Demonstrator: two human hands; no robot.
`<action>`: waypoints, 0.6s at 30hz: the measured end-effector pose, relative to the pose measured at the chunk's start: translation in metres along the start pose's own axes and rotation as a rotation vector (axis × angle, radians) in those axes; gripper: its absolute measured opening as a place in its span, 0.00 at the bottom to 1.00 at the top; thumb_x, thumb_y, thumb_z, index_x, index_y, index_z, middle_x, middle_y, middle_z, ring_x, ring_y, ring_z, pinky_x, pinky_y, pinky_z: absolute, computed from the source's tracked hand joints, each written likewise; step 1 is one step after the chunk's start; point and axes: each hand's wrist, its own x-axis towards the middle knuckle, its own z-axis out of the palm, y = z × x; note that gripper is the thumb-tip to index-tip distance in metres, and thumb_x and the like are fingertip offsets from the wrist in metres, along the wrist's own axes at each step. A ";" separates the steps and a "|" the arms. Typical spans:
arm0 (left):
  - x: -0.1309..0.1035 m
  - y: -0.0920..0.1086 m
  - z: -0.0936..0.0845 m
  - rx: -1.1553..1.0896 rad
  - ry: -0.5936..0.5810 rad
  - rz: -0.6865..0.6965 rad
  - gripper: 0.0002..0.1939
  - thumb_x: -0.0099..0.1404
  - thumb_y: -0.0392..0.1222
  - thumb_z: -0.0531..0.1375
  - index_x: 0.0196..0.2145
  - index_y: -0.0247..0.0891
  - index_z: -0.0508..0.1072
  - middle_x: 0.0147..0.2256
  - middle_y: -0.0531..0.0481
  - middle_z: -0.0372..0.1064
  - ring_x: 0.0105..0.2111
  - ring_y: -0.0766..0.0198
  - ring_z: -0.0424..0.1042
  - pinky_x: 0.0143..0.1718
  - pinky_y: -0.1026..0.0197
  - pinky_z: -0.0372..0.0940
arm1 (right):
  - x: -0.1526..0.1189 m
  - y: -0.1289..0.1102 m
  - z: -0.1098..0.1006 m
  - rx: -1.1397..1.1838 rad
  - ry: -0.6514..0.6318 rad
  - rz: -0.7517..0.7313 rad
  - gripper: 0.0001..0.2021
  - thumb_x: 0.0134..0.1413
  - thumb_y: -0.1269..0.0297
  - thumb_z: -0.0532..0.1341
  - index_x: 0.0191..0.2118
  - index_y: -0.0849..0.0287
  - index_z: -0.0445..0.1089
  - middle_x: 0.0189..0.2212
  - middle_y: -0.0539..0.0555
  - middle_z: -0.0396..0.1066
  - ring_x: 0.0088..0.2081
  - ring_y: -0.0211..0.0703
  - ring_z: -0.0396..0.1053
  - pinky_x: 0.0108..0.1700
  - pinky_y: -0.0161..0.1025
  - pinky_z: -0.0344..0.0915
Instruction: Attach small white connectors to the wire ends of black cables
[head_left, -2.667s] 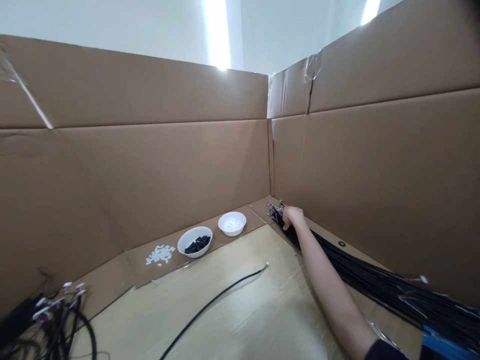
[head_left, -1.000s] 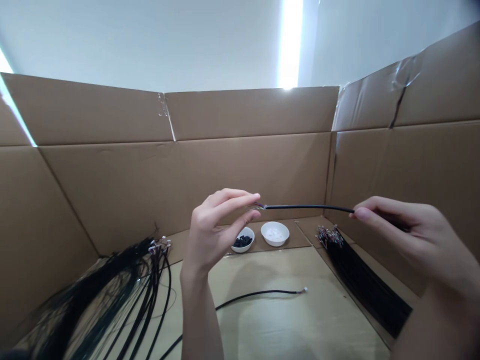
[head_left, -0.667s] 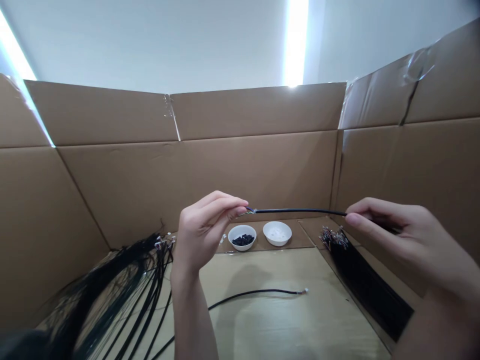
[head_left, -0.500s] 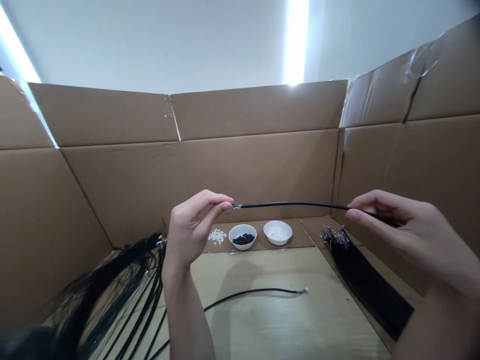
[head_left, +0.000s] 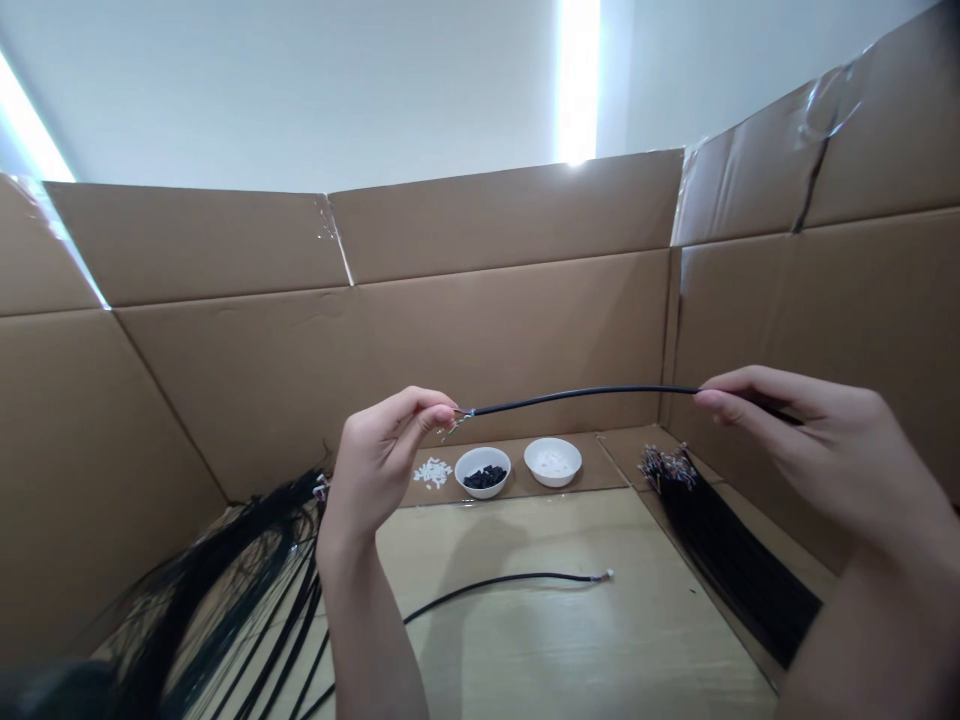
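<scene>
A black cable [head_left: 585,394] stretches between my two hands above the table, bowed slightly upward. My left hand [head_left: 382,450] pinches the thin coloured wires [head_left: 463,416] at its stripped end; a few loose strands hang just outside the fingertips. Further along, my right hand [head_left: 810,425] grips the black sheath between thumb and fingers, and the rest of the cable runs back behind that hand. Below lies another black cable [head_left: 510,578] with a small white connector [head_left: 609,575] on its end, partly hidden by my left forearm.
Small white pieces [head_left: 433,472] lie beside a white bowl [head_left: 459,470] of black pieces and a second bowl [head_left: 553,476] of whitish pieces. Black cable bundles lie at left [head_left: 225,560] and right [head_left: 727,560]. Cardboard walls [head_left: 510,320] enclose the table [head_left: 585,640].
The cable between my hands bows more, its right part slightly higher and its left end slightly lower. Both hands keep their hold. The whole view has tilted a little.
</scene>
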 end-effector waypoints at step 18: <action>-0.007 -0.008 -0.016 0.199 0.462 0.064 0.04 0.69 0.42 0.70 0.41 0.51 0.85 0.40 0.53 0.83 0.41 0.60 0.80 0.48 0.55 0.73 | 0.014 0.016 0.024 0.156 -0.268 0.124 0.23 0.58 0.36 0.69 0.33 0.53 0.77 0.24 0.48 0.69 0.27 0.42 0.62 0.29 0.38 0.56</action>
